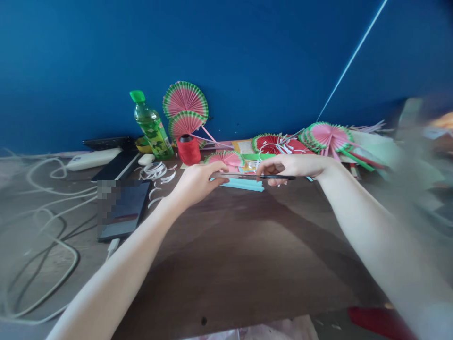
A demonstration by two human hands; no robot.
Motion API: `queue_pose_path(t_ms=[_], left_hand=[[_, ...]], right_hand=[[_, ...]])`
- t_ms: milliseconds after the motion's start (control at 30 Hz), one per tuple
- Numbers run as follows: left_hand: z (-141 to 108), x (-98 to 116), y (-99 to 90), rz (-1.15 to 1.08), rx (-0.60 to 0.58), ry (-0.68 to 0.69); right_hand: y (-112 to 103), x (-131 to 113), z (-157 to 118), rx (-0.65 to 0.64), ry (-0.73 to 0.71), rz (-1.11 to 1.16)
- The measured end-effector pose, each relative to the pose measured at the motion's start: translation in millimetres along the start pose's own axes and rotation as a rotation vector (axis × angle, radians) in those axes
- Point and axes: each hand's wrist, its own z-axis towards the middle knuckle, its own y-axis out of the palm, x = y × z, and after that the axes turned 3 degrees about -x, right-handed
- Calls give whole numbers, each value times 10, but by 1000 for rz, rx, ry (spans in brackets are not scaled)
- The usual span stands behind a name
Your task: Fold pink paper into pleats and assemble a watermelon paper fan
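Observation:
A pair of scissors (247,176), seen edge-on, spans the gap between my hands above the table. My right hand (283,167) is closed around its black handle, the fingers curled. My left hand (203,182) pinches the other end, at the metal blade, between thumb and fingers. Whether paper is also caught in that pinch I cannot tell. Folded light blue paper (244,184) lies just under and behind the hands. Beyond them sit a pink and green pleated paper fan (226,158) and a red thread spool (188,149).
More pleated fans (186,101) lean on the blue wall (247,56), and others (329,137) lie at right. A green bottle (152,125) stands at left. White paper trimmings (155,171), a phone (123,210) and tangled cables (76,255) lie on the brown table (240,264).

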Motion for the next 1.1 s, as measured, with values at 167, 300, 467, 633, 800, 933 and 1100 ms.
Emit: queue_pose_path(t_ms=[167, 300, 467, 633, 800, 933, 1100], left_hand=[[0, -11, 7, -9, 10, 5], [-1, -12, 10, -13, 16, 2], [0, -16, 16, -19, 24, 2], [0, -7, 12, -25, 24, -5], [-3, 8, 1, -32, 22, -15], [0, -3, 7, -16, 17, -1], [5, -14, 13, 25, 10, 0]], right_hand=[[1, 9, 12, 2, 7, 7], [0, 14, 16, 18, 11, 16], [-3, 20, 12, 25, 16, 12], [-9, 40, 17, 40, 26, -12], [-14, 56, 24, 58, 47, -19], [-11, 46, 24, 80, 76, -39], [-10, 24, 19, 87, 85, -44]])
